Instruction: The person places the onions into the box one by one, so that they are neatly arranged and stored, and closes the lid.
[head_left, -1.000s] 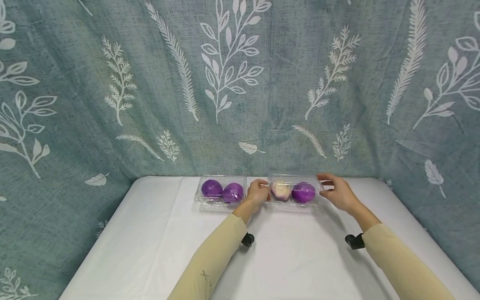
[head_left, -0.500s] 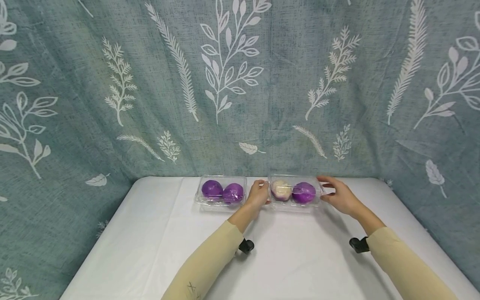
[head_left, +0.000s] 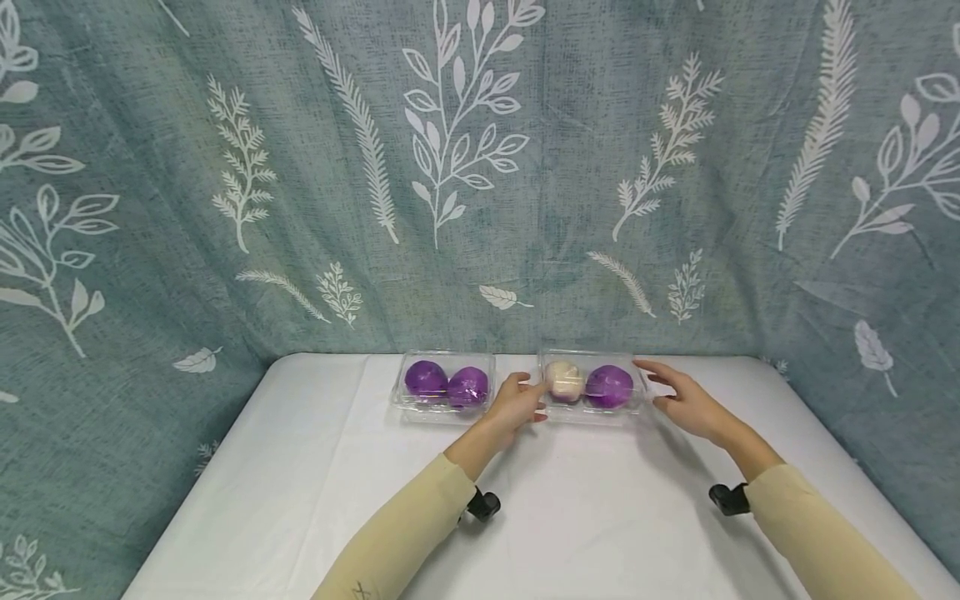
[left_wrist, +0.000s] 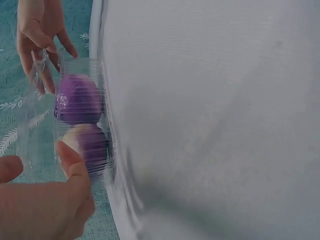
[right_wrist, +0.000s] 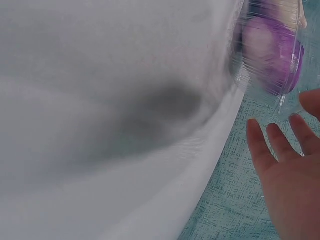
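A clear plastic clamshell box (head_left: 592, 416) stands at the back of the white table, its lid down. Inside are a cream-and-purple round item (head_left: 564, 382) and a round purple item (head_left: 609, 387), both turnip-like. My left hand (head_left: 513, 408) is at the box's left end, fingers loosely bent; in the left wrist view its forefinger overlaps the box, and contact is unclear. Off the right end, my right hand (head_left: 688, 408) has its fingers spread; the right wrist view shows them extended, apart from the plastic. Neither hand grips anything.
A second clear box (head_left: 402, 402) with two round purple items (head_left: 425, 379) stands left of the first, a narrow gap between them. Behind both hangs a green leaf-patterned curtain (head_left: 570, 167). White cloth (head_left: 585, 517) covers the table.
Both hands have drawn back slightly toward the front from the right-hand box, and their fingers have loosened from its ends. Neither box has visibly moved.
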